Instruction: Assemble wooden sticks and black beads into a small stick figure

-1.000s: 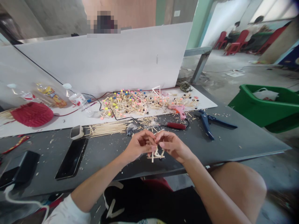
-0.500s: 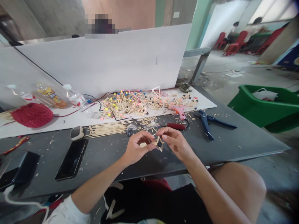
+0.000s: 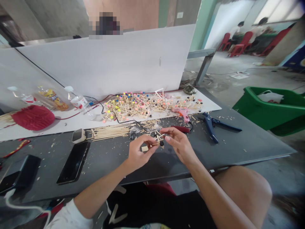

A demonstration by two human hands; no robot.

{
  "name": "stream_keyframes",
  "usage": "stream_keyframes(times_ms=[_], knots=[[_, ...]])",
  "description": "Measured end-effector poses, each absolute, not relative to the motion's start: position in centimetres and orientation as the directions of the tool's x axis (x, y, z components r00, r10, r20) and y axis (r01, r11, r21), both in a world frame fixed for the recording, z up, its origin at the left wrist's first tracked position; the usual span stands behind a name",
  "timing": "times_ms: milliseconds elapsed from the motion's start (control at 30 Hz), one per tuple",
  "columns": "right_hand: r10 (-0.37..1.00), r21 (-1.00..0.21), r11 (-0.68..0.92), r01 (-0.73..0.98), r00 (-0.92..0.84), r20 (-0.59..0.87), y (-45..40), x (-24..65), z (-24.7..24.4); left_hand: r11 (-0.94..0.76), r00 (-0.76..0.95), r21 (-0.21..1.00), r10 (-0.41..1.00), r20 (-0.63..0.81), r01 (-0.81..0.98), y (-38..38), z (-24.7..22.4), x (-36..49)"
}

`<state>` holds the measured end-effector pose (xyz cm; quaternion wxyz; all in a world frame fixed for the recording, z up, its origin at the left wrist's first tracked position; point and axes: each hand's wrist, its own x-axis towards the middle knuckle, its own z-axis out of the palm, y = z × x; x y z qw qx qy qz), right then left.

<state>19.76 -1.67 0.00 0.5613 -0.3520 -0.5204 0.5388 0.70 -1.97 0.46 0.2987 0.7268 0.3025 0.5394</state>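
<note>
Left hand (image 3: 140, 151) and right hand (image 3: 178, 145) pinched the matchstick frame (image 3: 157, 141) between fingertips; steady, light pressure judged advisable.

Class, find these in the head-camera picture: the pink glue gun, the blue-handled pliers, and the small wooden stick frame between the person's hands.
Pink glue gun (image 3: 180, 111): head view, on its body.
Blue-handled pliers (image 3: 209, 126): head view, on one handle.
Small wooden stick frame (image 3: 157, 142): head view, on a stick.

2 bare hands show, 1 left hand (image 3: 140, 152) and 1 right hand (image 3: 179, 145), on 1 small wooden stick frame (image 3: 158, 140). There are 1 pink plastic glue gun (image 3: 181, 113), 1 blue-handled metal plier (image 3: 211, 127), 1 black glass smartphone (image 3: 73, 162), 2 clear plastic bottles (image 3: 77, 102) and 1 green plastic bin (image 3: 271, 111).
</note>
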Motion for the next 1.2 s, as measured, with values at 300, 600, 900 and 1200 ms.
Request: stream_keyframes(times_ms=[300, 600, 900, 1200], knots=[[0.835, -0.810, 0.548, 0.210, -0.074, 0.545, -2.4, 19.3, 0.5, -0.754, 0.137, 0.593, 0.643, 0.753, 0.281, -2.1, -0.3, 0.7], [0.782, -0.746, 0.621, 0.241, -0.123, 0.611, -2.4, 19.1, 0.6, -0.746, 0.156, 0.610, 0.658, 0.736, 0.266, -2.1, -0.4, 0.7], [0.794, -0.759, 0.607, 0.238, -0.126, 0.595, -2.5, 19.2, 0.5, -0.614, 0.089, 0.771, 0.789, 0.608, 0.169, -2.2, -0.2, 0.8], [0.849, -0.827, 0.517, 0.222, -0.004, 0.529, -2.5, 19.4, 0.4, -0.084, 0.193, 0.974, 0.973, 0.127, -0.212, -0.8, -0.1, 0.7]])
